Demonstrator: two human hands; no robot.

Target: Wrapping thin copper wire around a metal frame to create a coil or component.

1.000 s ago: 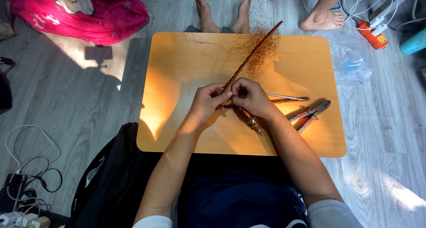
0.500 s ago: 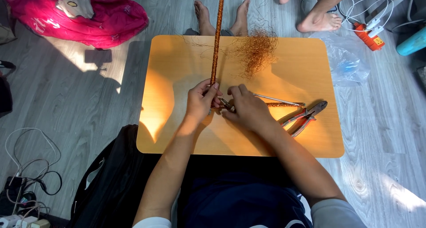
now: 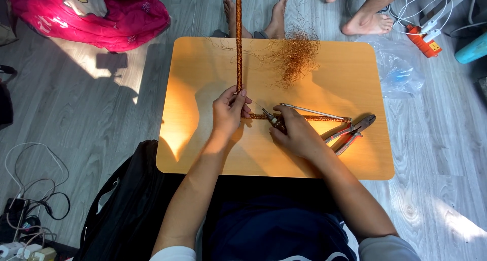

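Now the left hand, clenched on the copper rod, has swung it upright, while the right hand grips pliers at its base

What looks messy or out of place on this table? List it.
A loose tangle of copper wire sprawls at the table's far edge, stray strands trailing past it. The wire-wrapped rod in the left hand overhangs that edge. The pliers lie tidily.
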